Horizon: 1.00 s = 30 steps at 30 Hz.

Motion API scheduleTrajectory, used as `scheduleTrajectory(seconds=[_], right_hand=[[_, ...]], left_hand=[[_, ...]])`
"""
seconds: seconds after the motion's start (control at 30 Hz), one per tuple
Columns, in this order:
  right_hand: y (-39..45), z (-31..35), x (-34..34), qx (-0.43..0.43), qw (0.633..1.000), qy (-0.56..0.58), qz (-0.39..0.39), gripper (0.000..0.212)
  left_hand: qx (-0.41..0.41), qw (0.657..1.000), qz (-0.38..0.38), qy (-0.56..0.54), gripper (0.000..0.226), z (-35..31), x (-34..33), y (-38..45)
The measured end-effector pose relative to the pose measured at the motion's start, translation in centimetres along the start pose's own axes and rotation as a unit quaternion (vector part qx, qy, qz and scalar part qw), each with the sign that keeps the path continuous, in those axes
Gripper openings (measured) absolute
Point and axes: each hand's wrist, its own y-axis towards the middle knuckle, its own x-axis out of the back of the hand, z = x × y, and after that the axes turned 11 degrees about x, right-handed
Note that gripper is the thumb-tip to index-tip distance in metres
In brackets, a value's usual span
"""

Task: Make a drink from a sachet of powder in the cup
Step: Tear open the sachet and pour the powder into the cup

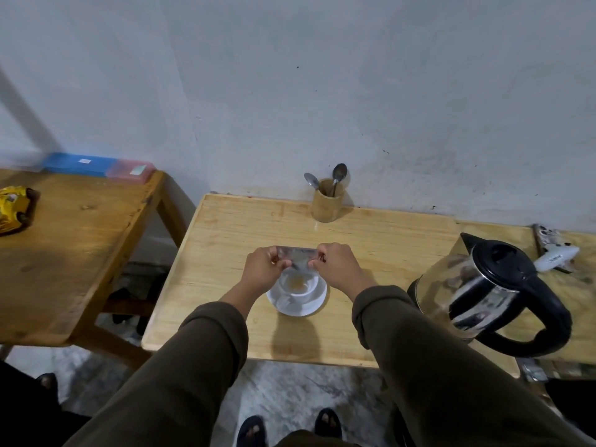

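Standing at the desk (225, 317), you hold a silvery sachet (297, 255) stretched between both hands directly above the white cup (298, 287), which sits on its saucer (309, 306) near the middle of the desk toward the front edge. Largest on the surface is the glass kettle (483, 293) with its black lid and handle, near the right front; whether it holds water cannot be made out. At the back edge against the wall stands a wooden holder (326, 201) with two spoons (338, 175) upright in it. Your left hand (263, 269) and right hand (338, 266) each have fingers closed in a pinch on one end of the sachet, its middle sagging toward the cup. Brownish powder (298, 283) already lies in the cup's bottom, so the emptying looks well under way or nearly finished. By this view, water from the kettle and a stir with a spoon are left to do.
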Motion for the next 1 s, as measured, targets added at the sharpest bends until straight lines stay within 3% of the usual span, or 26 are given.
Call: scheduleTrajectory(seconds=[0.2, 0.33, 0.5, 0.6, 0.73, 0.87, 1.0], right_hand=[[0.4, 0.2, -0.2, -0.005, 1.000, 0.013, -0.012, 0.042], [0.5, 0.2, -0.5, 0.007, 1.000, 0.008, -0.024, 0.019], [0.4, 0.2, -0.8, 0.026, 0.999, -0.008, -0.044, 0.025], [0.2, 0.1, -1.1, 0.028, 0.998, -0.008, -0.059, 0.015], [0.2, 0.0, -1.6, 0.015, 0.998, -0.003, -0.066, 0.018], [0.2, 0.1, -1.7, -0.002, 0.998, 0.019, -0.058, 0.041], [0.5, 0.3, -1.9, -0.026, 0.997, 0.042, -0.055, 0.041]], left_hand=[[0.004, 1.000, -0.016, -0.003, 0.031, 0.2, -0.1, 0.2], [0.004, 1.000, -0.026, -0.008, 0.018, 0.3, -0.3, 0.2], [-0.008, 0.999, -0.038, -0.008, 0.016, 0.3, -0.3, 0.3], [-0.017, 0.999, -0.039, 0.004, 0.020, 0.3, -0.3, 0.4], [-0.008, 1.000, -0.026, -0.010, 0.028, 0.5, -0.5, 0.5], [-0.002, 1.000, -0.007, -0.018, 0.012, 0.6, -0.5, 0.5], [-0.005, 1.000, -0.007, -0.017, 0.023, 0.7, -0.4, 0.5]])
